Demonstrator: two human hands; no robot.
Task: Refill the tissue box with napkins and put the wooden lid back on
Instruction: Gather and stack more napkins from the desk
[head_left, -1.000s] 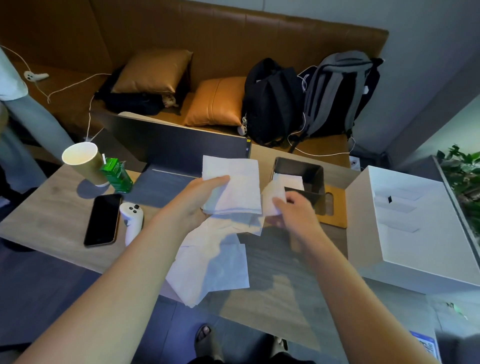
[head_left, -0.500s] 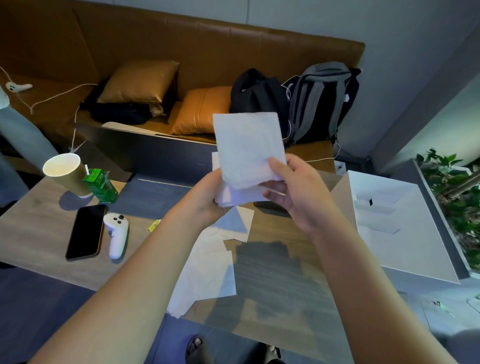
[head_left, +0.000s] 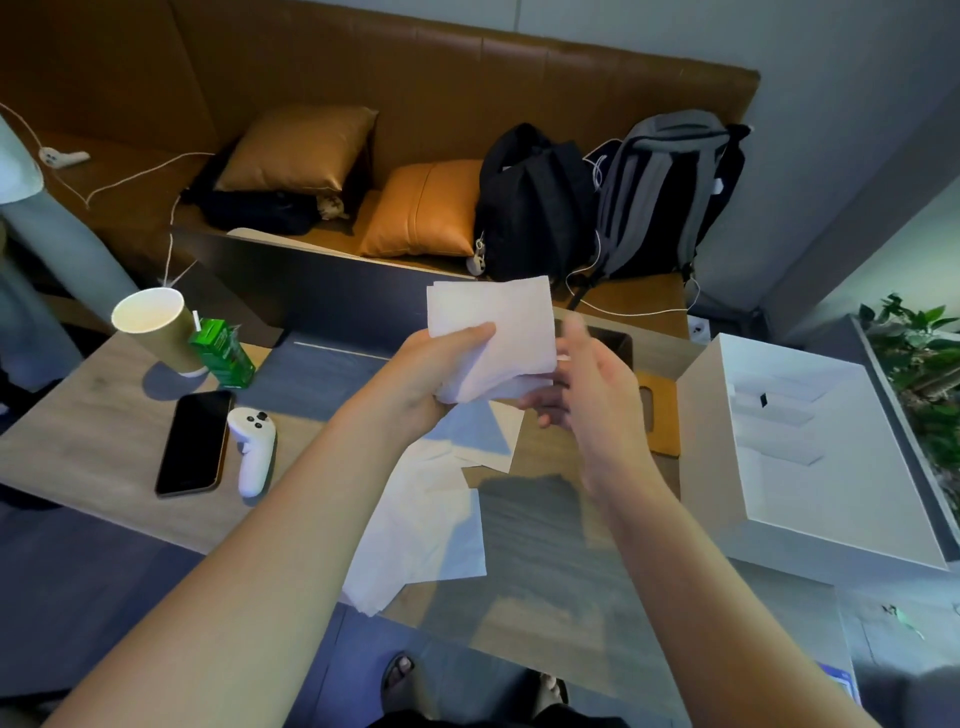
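1. At the bottom edge of the frame, a sandalled foot (head_left: 399, 671) shows below the table (head_left: 545, 587); the second foot beside it is mostly cut off.
2. Loose napkins (head_left: 421, 535) lie spread on the table in the lower middle, one corner hanging over the near edge; the left forearm hides part of them.
3. The left hand (head_left: 431, 374), centre frame, grips a folded stack of napkins (head_left: 498, 332) held up above the table, thumb on its front face, the other fingers hidden behind it.
4. The right hand (head_left: 587, 384), just right of the stack, is blurred; its fingers look loosely spread and relaxed. Their tips are at the stack's lower right edge, but whether they touch it is unclear.
5. Behind the right hand, only a dark corner of the tissue box (head_left: 615, 343) shows; its inside is hidden.
6. The wooden lid (head_left: 660, 415) lies flat on the table just right of the box, partly covered by the right hand.
7. A white carton (head_left: 810, 452) sits open at the right, its far corner cut off.
8. At the left lie a phone (head_left: 195, 441), a white controller (head_left: 253, 447), a paper cup (head_left: 156, 327) and a green drink carton (head_left: 223, 345).
9. In the upper frame a brown sofa (head_left: 415, 78) holds two cushions (head_left: 426, 208), a black backpack (head_left: 530, 208) and a grey backpack (head_left: 670, 187).
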